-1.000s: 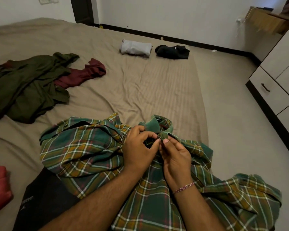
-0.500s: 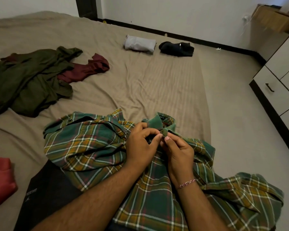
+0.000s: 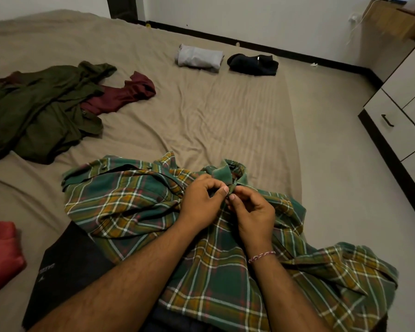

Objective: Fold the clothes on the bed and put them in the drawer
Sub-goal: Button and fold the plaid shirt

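Little changes from a second ago: both hands, left [image 3: 201,202] and right [image 3: 252,212], still pinch the plaid shirt [image 3: 134,202] at its collar, lower centre on the bed [image 3: 201,111]. They seem to be buttoning it, so folding has not begun.

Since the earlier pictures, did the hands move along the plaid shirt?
No. Both the left hand and right hand stay pinching just below the plaid shirt collar.

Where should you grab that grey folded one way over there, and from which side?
The grey folded garment lies flat on the bed, a compact bundle beside the folded dark garment. Probably best to take hold of both short ends, coming from above with one hand at each, so the folds stay together. Both hands are busy now pinching the plaid shirt at its collar.
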`<state>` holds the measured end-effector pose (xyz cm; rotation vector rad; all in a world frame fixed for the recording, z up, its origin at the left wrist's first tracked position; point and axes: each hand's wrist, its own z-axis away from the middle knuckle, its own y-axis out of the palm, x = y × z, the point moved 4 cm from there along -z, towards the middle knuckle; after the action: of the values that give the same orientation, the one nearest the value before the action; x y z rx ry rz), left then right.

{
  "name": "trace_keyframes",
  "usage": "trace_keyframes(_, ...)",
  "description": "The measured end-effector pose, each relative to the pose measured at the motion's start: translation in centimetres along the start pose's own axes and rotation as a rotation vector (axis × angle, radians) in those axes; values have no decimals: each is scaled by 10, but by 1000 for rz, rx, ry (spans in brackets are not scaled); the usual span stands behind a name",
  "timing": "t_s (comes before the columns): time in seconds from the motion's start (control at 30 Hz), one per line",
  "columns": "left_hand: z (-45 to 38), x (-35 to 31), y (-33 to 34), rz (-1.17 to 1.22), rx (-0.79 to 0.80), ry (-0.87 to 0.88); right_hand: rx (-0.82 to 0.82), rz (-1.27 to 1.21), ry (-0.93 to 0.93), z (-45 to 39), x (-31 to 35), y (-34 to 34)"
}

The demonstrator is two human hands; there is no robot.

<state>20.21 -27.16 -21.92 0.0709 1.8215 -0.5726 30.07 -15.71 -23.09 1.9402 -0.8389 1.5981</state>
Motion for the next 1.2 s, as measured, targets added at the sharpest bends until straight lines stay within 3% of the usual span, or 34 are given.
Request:
trace_keyframes(0.33,1,3,3,-136,98,13,-20,370,-216,4,4,3)
trace_keyframes(0.5,-3,7,3,-179,48,-32,-45,365,-186,5,2,5)
trace_keyframes(0.63,-4,7,4,-84,28,-69,-54,273,-79,1,-4,3)
trace_keyframes(0.93,-4,1,4,19,84,-54,-72,114,-1,1,0,1)
trace_keyframes(1.2,-1,1,7,-250,90,9,3,474,-218,3,3,3)
